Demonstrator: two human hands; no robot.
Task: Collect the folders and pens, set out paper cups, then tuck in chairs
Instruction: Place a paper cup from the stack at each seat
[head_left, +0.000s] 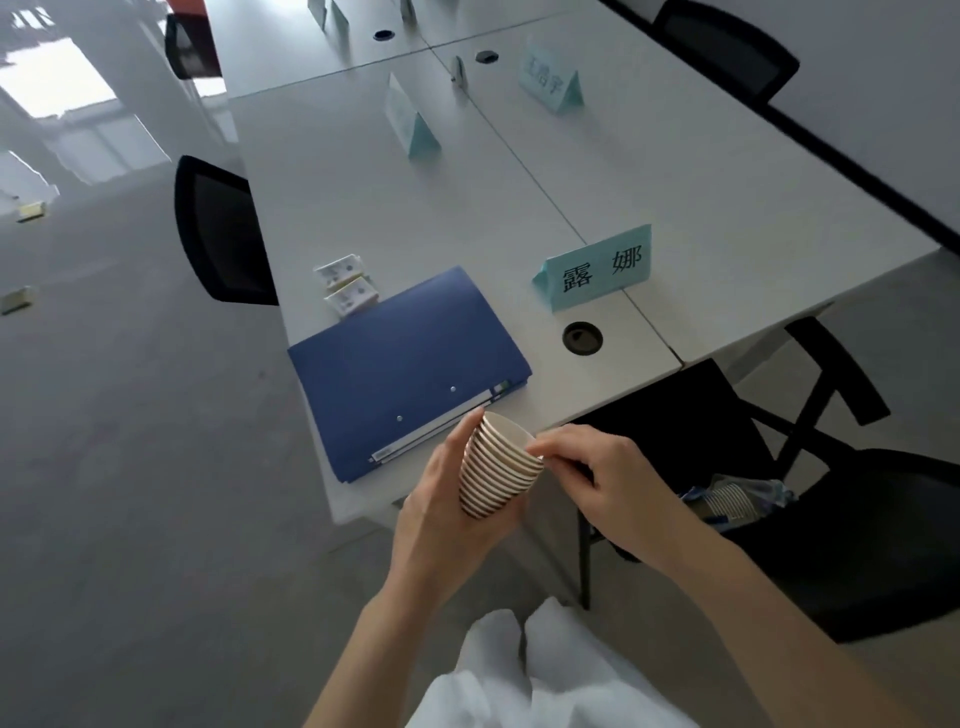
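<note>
Nesting tightly, the light, crushable paper cups (500, 464) were gripped by the left hand (445, 512) off the tabletop's (727, 218) near edge. The top rim was pinched by the right hand (597, 475), best peeled gently.

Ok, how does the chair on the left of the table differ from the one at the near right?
The left chair is tucked against the table edge; the right chair stands pulled out from it. The left chair shows only its backrest, while the right chair's seat is in view and carries a plastic bag with cups. Both are black.
</note>
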